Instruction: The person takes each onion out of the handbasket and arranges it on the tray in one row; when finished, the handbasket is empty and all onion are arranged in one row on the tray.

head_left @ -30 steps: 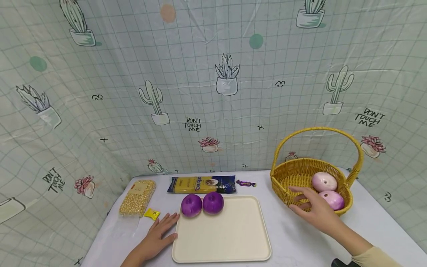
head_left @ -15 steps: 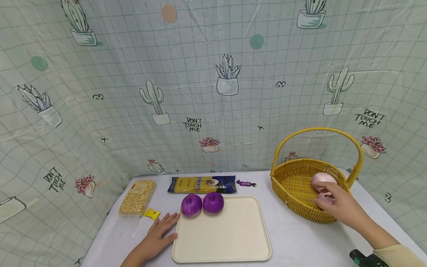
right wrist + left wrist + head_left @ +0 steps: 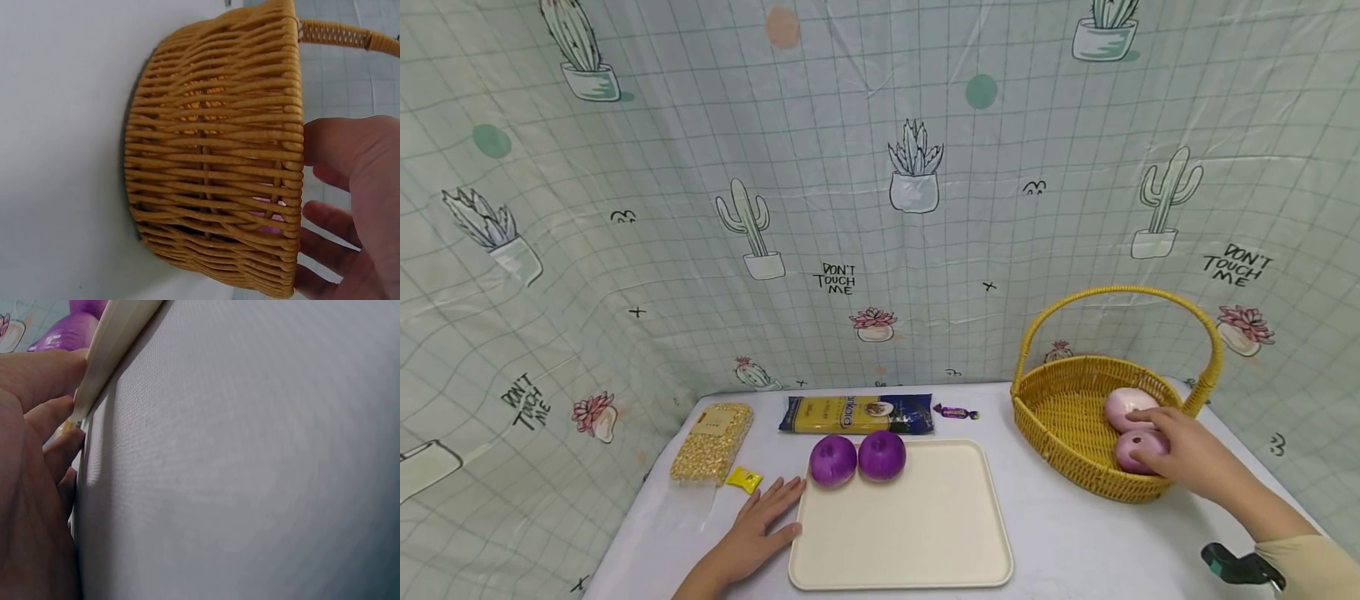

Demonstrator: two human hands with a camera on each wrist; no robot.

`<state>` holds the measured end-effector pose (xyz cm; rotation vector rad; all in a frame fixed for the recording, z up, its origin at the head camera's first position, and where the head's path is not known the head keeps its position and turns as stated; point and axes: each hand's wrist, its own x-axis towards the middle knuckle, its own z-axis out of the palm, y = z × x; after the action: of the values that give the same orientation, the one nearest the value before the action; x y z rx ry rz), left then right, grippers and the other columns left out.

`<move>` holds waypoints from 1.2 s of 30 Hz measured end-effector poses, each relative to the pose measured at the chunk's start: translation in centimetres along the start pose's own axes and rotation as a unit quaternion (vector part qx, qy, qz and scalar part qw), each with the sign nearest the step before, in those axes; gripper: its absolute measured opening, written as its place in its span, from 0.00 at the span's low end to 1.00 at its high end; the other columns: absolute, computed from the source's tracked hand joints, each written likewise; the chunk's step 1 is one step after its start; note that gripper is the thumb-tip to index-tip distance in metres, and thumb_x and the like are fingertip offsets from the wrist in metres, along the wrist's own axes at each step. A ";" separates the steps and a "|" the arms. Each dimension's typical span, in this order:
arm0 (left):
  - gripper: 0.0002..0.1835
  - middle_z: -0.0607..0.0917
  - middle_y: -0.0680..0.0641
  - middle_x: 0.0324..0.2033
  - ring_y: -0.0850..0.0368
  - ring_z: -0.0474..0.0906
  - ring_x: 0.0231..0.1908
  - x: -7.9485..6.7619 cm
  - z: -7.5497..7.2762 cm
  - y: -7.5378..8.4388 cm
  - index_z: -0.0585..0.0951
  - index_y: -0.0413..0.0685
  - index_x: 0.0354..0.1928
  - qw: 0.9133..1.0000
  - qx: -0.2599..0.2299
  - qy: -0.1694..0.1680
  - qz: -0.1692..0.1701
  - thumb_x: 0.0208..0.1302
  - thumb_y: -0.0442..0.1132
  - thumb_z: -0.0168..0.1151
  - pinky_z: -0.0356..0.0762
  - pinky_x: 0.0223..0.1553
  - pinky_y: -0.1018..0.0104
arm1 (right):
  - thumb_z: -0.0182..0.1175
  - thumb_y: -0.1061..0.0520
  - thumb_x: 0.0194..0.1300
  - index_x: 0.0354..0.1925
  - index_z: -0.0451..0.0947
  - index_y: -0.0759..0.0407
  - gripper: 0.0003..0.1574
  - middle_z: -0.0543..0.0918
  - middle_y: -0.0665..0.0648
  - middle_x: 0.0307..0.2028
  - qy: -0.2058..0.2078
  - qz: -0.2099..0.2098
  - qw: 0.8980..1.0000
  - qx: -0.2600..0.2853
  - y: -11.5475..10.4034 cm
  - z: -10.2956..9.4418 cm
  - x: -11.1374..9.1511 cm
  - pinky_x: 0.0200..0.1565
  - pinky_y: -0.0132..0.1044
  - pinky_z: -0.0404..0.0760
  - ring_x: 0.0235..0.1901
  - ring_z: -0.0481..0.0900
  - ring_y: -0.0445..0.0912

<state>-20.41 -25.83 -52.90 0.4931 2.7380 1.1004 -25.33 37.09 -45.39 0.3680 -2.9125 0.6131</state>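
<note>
Head view: "ankara" packet (image 3: 820,415), "DON'T TOUCH ME" backdrop (image 3: 820,100)
Left hand (image 3: 752,530): fingers spread, touching tray (image 3: 917,533)
Right hand (image 3: 1191,450): clasping pink onion (image 3: 1127,451)

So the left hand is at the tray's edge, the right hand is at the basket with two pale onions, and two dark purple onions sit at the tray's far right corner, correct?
Not quite: the two dark purple onions sit at the far left of the tray, as the head view shows. The rest is right.

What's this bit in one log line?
right hand: at nearer pink onion, in basket | left hand: touching tray | purple onions: on tray
</note>
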 end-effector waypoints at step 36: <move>0.34 0.63 0.39 0.76 0.30 0.44 0.77 0.0 0.1 -0.2 0.67 0.47 0.76 1.000 0.004 -0.003 0.007 0.74 0.52 0.59 0.24 0.72 0.30 | 0.78 0.54 0.51 0.54 0.78 0.70 0.36 0.77 0.82 0.52 -0.035 0.033 0.995 -0.086 -0.6 0.9 1.3 0.56 0.86 0.43 0.55 0.70 0.81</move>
<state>-20.43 -25.93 -53.08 0.5170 2.7389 1.0899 -26.48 35.95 -45.78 0.2780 -3.0264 0.3613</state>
